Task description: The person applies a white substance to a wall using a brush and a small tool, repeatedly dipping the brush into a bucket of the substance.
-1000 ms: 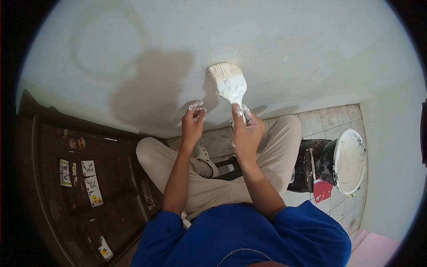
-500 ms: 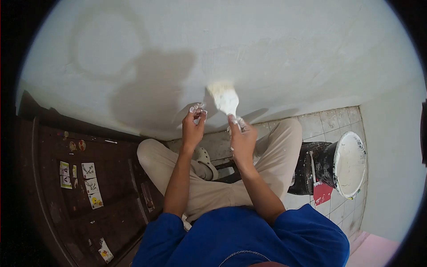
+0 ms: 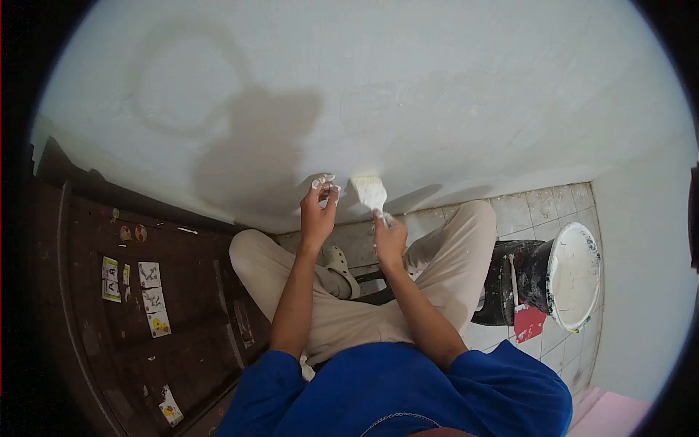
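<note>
My right hand is closed round the handle of a wide, paint-smeared paintbrush. The pale bristles point away from me and meet the lower part of the light grey wall. Left of the brush, my left hand is raised near the wall with its fingers curled together. White paint coats those fingertips, and whatever may lie between them cannot be made out.
On the right, a bucket of white paint stands by a black container and a red flat piece. A dark wooden panel with stickers lies left. My bent legs rest over floor tiles.
My right hand has drawn the paintbrush down the wall, toward me. My left hand has stayed nearly where it was, and the view has shifted slightly.
</note>
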A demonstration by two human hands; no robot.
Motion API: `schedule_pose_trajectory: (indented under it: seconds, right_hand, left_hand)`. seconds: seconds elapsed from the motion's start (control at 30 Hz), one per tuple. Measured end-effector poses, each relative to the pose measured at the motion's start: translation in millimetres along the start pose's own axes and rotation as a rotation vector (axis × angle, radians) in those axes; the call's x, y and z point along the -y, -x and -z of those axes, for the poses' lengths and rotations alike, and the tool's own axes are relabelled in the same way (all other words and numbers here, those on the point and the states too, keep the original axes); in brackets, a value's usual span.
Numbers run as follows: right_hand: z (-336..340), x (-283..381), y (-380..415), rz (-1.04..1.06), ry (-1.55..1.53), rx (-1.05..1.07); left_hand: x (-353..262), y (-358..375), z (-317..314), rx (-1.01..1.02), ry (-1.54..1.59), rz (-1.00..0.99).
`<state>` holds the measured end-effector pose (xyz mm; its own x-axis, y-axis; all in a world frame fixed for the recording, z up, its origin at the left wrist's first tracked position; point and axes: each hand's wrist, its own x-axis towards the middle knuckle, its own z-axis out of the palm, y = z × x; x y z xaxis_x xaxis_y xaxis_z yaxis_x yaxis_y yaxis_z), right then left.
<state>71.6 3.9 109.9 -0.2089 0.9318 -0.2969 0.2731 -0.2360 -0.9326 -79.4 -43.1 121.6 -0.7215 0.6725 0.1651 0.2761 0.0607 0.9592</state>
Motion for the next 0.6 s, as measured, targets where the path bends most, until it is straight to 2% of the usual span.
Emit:
schedule_pose_trajectory:
  seconds: [0.07,0.17,0.27,0.37,0.43,0.5,0.6]
  right_hand:
    - [12,36,7,0.177,-0.067,0.047]
    - [31,132,54,0.224,-0.321,0.05]
    - [33,157,57,0.406,-0.369,-0.029]
    - [15,114,29,0.451,-0.127,-0.043]
    - [-1,45,11,0.484,0.039,-0.089]
    - [0,14,14,-0.013,0.018,0.053]
    - [1,-30,-5,0.106,0.145,-0.028]
  left_hand:
    - [-4,1,1,0.006,0.001,0.006]
    - [-1,1,3,0.014,0.012,0.004]
    - [0,2,0,0.016,0.026,-0.004]
    - [1,0,0,0.008,0.039,0.006]
    - [-1,-4,0,0.017,0.016,0.011]
    - [-2,-3,4,0.048,-0.051,0.023]
    - [-2,-2,4,0.03,-0.048,0.029]
